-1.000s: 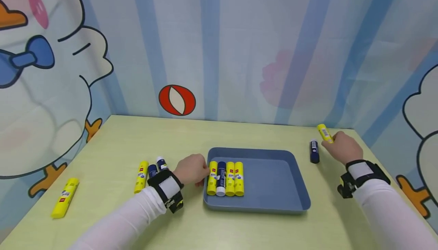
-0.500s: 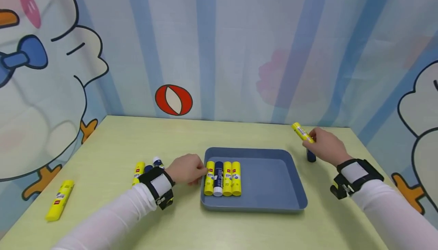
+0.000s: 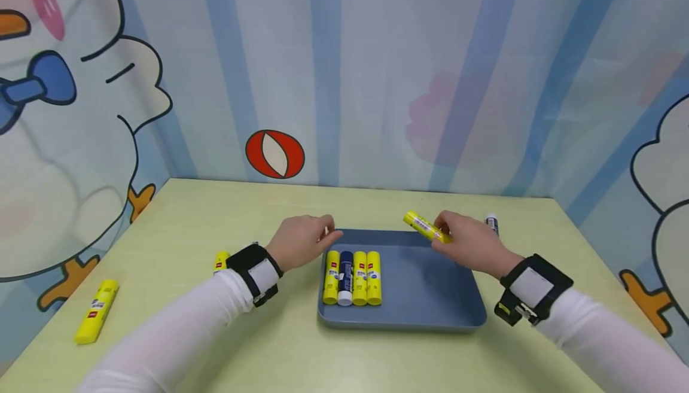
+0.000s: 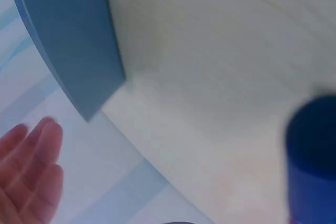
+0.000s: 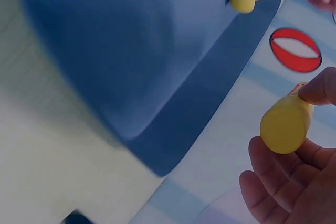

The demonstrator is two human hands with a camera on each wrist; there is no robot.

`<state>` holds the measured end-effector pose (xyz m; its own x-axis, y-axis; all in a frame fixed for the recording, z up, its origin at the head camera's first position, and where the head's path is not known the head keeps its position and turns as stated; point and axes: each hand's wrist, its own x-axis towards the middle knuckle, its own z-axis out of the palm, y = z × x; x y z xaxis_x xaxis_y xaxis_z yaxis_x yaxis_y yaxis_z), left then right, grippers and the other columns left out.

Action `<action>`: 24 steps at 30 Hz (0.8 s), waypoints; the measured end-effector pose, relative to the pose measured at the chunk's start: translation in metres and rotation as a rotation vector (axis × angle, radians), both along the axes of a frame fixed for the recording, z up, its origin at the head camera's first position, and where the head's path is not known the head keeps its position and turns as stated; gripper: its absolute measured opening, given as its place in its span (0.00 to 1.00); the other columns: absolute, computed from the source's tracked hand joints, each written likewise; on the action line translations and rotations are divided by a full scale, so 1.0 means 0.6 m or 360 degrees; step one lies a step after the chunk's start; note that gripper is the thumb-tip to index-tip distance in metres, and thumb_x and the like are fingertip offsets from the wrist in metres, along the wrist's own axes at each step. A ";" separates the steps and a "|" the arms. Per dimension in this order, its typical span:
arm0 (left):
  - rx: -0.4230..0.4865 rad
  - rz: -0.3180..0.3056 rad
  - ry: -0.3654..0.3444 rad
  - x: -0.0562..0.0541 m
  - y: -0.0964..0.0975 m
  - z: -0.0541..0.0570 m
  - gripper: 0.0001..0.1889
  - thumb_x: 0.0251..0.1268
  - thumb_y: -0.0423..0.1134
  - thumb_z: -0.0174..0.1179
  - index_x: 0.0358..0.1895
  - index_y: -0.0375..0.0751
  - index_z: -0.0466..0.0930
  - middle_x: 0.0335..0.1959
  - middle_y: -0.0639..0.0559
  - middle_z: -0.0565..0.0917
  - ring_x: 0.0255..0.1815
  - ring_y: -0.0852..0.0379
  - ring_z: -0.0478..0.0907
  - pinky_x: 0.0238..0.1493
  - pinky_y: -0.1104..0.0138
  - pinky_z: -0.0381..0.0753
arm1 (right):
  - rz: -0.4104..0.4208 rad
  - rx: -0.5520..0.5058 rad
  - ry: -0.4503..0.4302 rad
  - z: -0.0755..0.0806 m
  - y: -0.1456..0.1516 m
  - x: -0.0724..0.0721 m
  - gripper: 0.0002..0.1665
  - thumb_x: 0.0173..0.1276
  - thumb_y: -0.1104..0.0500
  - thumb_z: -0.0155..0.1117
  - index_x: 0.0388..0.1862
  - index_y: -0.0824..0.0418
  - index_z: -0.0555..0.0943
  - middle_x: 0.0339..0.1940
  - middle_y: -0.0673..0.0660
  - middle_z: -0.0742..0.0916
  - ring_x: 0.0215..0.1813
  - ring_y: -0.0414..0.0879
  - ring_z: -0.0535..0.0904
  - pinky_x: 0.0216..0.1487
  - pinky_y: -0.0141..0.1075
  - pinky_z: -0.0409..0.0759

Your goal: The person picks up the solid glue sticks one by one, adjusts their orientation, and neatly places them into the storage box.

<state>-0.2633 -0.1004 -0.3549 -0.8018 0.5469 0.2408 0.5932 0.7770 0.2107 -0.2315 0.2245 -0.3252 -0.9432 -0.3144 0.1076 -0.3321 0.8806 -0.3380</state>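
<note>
My right hand [image 3: 470,242] pinches a yellow glue stick [image 3: 423,226] between thumb and fingers, over the back right part of the blue-grey tray [image 3: 425,288]. In the right wrist view the round end of this glue stick [image 5: 285,127] faces the camera. Along the tray's left side lie several glue sticks in a row, a dark blue one [image 3: 345,279] among yellow ones [image 3: 374,279]. My left hand [image 3: 302,241] holds nothing, its fingers loose by the tray's back left corner. The left wrist view shows those fingers [image 4: 47,145] relaxed beyond the tray wall.
A yellow glue stick [image 3: 97,312] lies at the table's far left. Another yellow one [image 3: 221,260] is partly covered by the left wrist. A dark blue glue stick [image 3: 492,223] lies behind the right hand. A printed curtain [image 3: 371,82] hangs behind the table [image 3: 387,360].
My right hand has carried the yellow glue stick leftward from the table's right side to over the tray. The left hand has moved up from the tray's left edge to its back corner.
</note>
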 end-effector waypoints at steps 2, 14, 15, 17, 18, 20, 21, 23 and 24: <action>0.0006 -0.0067 0.0068 0.003 0.010 0.002 0.15 0.70 0.49 0.58 0.49 0.41 0.77 0.31 0.51 0.83 0.24 0.60 0.77 0.26 0.69 0.76 | 0.0063 0.0019 0.0010 -0.001 -0.012 0.008 0.18 0.62 0.57 0.65 0.47 0.66 0.77 0.37 0.56 0.83 0.29 0.44 0.75 0.29 0.36 0.74; -0.0280 -0.0385 0.0253 0.025 0.063 0.008 0.31 0.67 0.55 0.59 0.66 0.40 0.67 0.53 0.47 0.80 0.42 0.56 0.81 0.37 0.66 0.82 | 0.0363 0.0312 0.0242 -0.011 -0.055 0.036 0.17 0.60 0.55 0.70 0.43 0.60 0.77 0.33 0.50 0.82 0.28 0.39 0.72 0.29 0.31 0.74; -0.0297 -0.0404 0.0250 0.026 0.067 0.010 0.31 0.67 0.56 0.59 0.66 0.41 0.67 0.54 0.47 0.80 0.42 0.56 0.81 0.36 0.67 0.81 | 0.0396 0.0325 0.0278 -0.011 -0.056 0.038 0.17 0.60 0.55 0.71 0.43 0.60 0.77 0.33 0.50 0.81 0.27 0.39 0.71 0.29 0.31 0.74; -0.0324 -0.0440 0.0243 0.029 0.074 0.013 0.31 0.67 0.56 0.58 0.66 0.41 0.67 0.54 0.47 0.80 0.42 0.56 0.81 0.34 0.68 0.81 | 0.0458 0.0359 0.0349 -0.011 -0.058 0.041 0.17 0.59 0.55 0.71 0.42 0.60 0.77 0.33 0.50 0.81 0.27 0.38 0.71 0.27 0.30 0.74; -0.0339 -0.0453 0.0245 0.030 0.077 0.013 0.32 0.67 0.57 0.58 0.66 0.40 0.67 0.54 0.47 0.80 0.41 0.56 0.81 0.33 0.69 0.81 | 0.0487 0.0377 0.0383 -0.012 -0.059 0.042 0.17 0.59 0.55 0.71 0.42 0.60 0.77 0.33 0.50 0.81 0.27 0.38 0.71 0.27 0.30 0.74; -0.0381 -0.0469 0.0251 0.032 0.082 0.013 0.32 0.67 0.58 0.57 0.66 0.40 0.68 0.54 0.48 0.80 0.42 0.57 0.81 0.34 0.69 0.81 | 0.0549 0.0404 0.0441 -0.014 -0.060 0.044 0.16 0.59 0.55 0.72 0.41 0.59 0.76 0.33 0.50 0.81 0.27 0.38 0.72 0.27 0.29 0.74; -0.0399 -0.0476 0.0259 0.033 0.083 0.013 0.32 0.67 0.58 0.57 0.66 0.40 0.68 0.55 0.48 0.81 0.43 0.57 0.82 0.35 0.69 0.81 | 0.0569 0.0417 0.0459 -0.015 -0.061 0.044 0.16 0.59 0.55 0.72 0.41 0.59 0.76 0.33 0.50 0.80 0.27 0.38 0.72 0.27 0.29 0.75; -0.0425 -0.0501 0.0286 0.032 0.084 0.012 0.31 0.67 0.59 0.56 0.64 0.40 0.70 0.52 0.50 0.82 0.41 0.59 0.81 0.34 0.71 0.80 | 0.0602 0.0431 0.0481 -0.018 -0.062 0.044 0.16 0.59 0.55 0.71 0.41 0.58 0.76 0.33 0.49 0.79 0.27 0.37 0.72 0.28 0.29 0.75; -0.0431 -0.0517 0.0297 0.032 0.085 0.012 0.29 0.68 0.59 0.56 0.62 0.41 0.71 0.50 0.51 0.82 0.39 0.60 0.81 0.34 0.72 0.79 | 0.0617 0.0433 0.0493 -0.019 -0.061 0.044 0.16 0.59 0.55 0.71 0.40 0.58 0.76 0.33 0.49 0.79 0.27 0.37 0.72 0.28 0.29 0.75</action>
